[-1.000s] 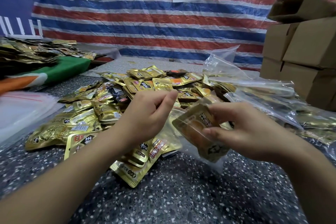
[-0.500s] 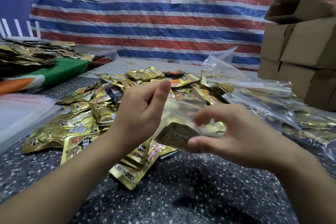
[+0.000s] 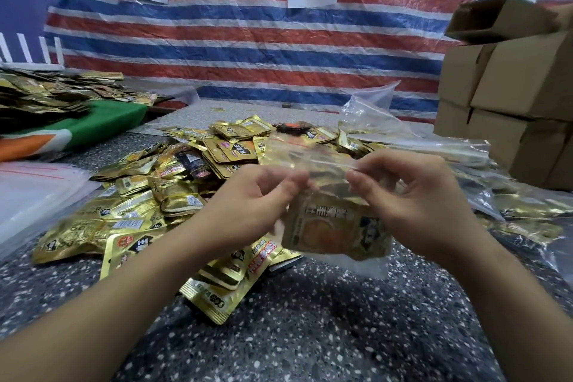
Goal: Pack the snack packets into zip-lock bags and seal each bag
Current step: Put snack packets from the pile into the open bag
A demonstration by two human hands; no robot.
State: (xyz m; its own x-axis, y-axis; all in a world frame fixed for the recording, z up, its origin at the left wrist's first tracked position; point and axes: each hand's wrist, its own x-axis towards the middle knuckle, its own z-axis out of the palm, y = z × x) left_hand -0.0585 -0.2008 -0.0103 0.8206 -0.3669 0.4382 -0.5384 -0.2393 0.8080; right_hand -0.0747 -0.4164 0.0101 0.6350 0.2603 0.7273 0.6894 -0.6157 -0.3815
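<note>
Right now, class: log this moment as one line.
left hand: pinches zip-lock bag top | right hand: pinches top | snack packet: inside | seal: cannot tell

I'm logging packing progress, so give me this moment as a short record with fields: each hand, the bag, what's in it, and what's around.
left hand: pinches the bag's top edge
right hand: pinches the same edge, further right
zip-lock bag: held upright above the table; seal state unclear
snack packet: gold, inside the bag
loose packets: heaped on the table, left of the hands
filled bags: right side
cardboard boxes: stacked far right
</note>
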